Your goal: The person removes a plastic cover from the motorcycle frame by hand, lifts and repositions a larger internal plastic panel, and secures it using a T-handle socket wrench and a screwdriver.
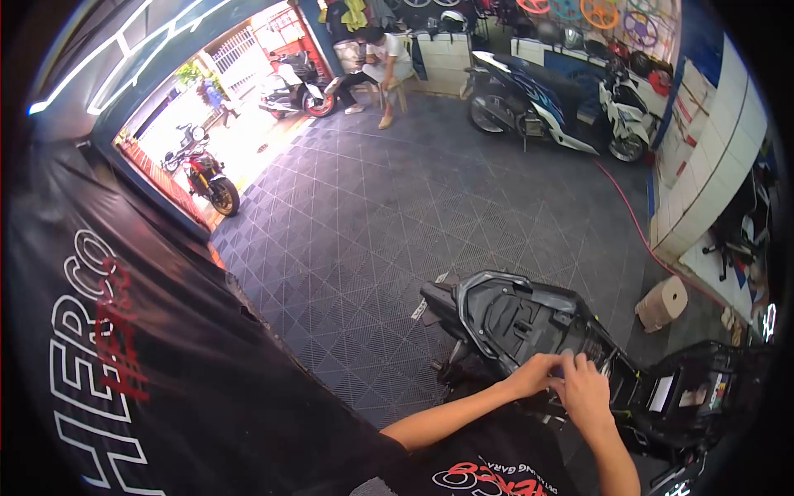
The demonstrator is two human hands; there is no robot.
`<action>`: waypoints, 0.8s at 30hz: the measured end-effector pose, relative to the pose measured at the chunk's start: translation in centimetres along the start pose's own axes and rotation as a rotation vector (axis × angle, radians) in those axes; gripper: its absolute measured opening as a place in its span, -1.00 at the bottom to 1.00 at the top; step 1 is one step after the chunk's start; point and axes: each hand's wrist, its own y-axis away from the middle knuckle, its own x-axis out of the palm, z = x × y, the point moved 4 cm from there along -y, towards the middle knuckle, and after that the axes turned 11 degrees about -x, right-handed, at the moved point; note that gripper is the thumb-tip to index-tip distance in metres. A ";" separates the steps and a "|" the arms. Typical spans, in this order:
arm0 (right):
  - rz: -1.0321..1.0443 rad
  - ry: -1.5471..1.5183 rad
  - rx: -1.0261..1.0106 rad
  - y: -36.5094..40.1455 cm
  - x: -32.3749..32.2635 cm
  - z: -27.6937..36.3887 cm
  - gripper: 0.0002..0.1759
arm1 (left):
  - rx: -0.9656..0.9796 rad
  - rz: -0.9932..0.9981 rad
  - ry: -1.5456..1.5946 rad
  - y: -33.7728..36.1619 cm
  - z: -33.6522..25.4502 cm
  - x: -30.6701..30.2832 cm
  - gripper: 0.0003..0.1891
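My left hand (533, 377) and my right hand (585, 390) meet above the side of a black scooter (529, 310). The fingers of both hands are bent and pressed close together around something small and dark, mostly hidden by them. Below the hands, the scooter's seat is off, so the open storage compartment (523, 322) and the grey rear grab rail (471, 306) show. Toward the right, the scooter's front part has its dark frame and panels exposed.
A brown paper roll (662, 304) stands beyond the scooter. A pink hose (633, 211) runs along the right floor. A white-and-blue scooter (554, 99) is parked at the back, near a seated person (385, 66). A black printed curtain (165, 347) hangs close on the left.
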 end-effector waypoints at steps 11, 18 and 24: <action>0.361 -0.087 0.170 -0.9 0.5 -0.9 -0.57 | -0.022 0.090 -0.072 -0.9 0.6 0.7 -0.61; 0.136 -0.056 -0.050 0.2 1.3 -1.2 -0.59 | -0.015 0.075 -0.167 -0.9 1.7 1.4 -0.59; 0.007 0.042 -0.122 0.8 1.2 -1.2 -0.52 | -0.001 0.097 -0.106 -1.4 1.1 1.2 -0.63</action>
